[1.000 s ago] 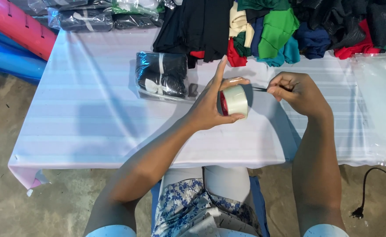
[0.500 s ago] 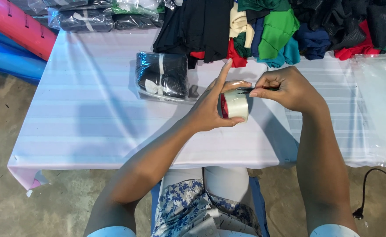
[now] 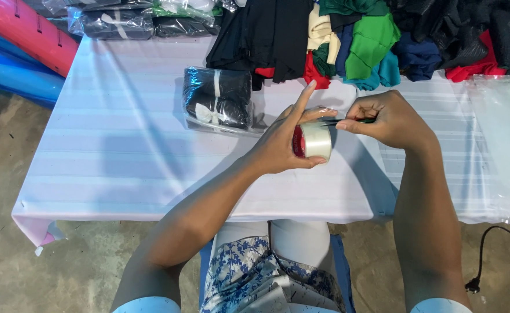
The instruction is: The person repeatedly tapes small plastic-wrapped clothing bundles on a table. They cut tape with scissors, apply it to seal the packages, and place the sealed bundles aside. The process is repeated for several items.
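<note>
- The left hand (image 3: 281, 145) is clamped around a roll of clear packing tape with a red core (image 3: 311, 141), index finger pointing to 12 o'clock, above the white striped tablecloth (image 3: 121, 156).
- The right hand (image 3: 388, 119) pinches a thin dark blade-like tool (image 3: 339, 122), its tip touching the roll's top – at 3 o'clock of the roll.
- At 10 o'clock, nearby: 1 clear plastic bag of dark folded cloth (image 3: 217, 104).
- At 12 o'clock – a pile of coloured garments (image 3: 371, 40).
</note>
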